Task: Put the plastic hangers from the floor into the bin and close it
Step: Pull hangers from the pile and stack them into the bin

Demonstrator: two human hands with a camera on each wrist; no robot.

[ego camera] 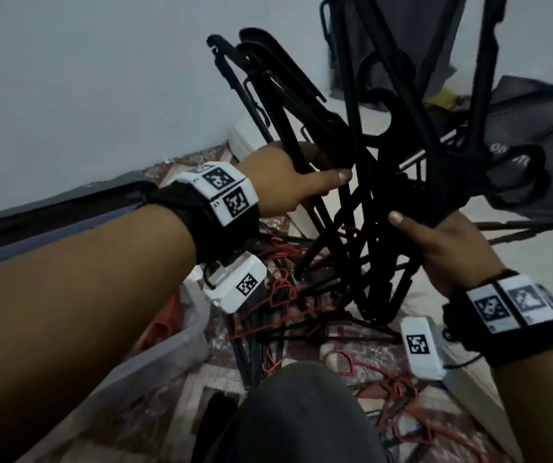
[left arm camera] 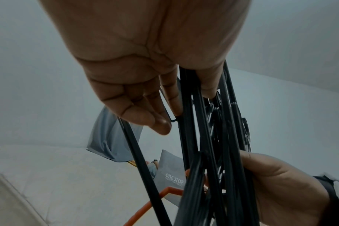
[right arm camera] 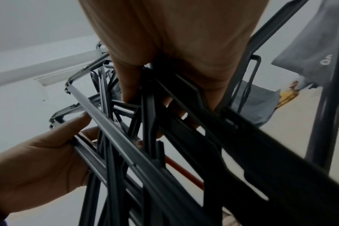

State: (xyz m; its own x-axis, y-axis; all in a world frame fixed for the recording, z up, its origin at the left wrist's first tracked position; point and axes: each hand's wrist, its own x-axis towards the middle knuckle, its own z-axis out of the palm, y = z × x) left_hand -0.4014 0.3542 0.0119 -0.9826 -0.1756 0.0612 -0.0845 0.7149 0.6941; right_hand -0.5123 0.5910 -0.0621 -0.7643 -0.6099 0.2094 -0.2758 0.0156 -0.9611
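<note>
A tangled bundle of black plastic hangers [ego camera: 361, 182] hangs in the air between my two hands. My left hand [ego camera: 295, 182] grips the bundle's left side, thumb on top and fingers behind the bars. My right hand [ego camera: 442, 238] grips the right side from below. In the left wrist view my left hand [left arm camera: 164, 97] has bars of the black hangers [left arm camera: 207, 137] between its fingers. My right hand [right arm camera: 164, 91] curls round the black hangers [right arm camera: 184, 145] in the right wrist view. More black and thin red hangers [ego camera: 278, 295] lie on the floor. A clear plastic bin [ego camera: 154, 355] sits at lower left.
A dark grey bag [ego camera: 535, 155] with white lettering and a black rack stand behind the bundle at upper right. A pale wall fills the upper left. My knee in grey fabric [ego camera: 301, 412] is at the bottom centre. A patterned mat covers the floor.
</note>
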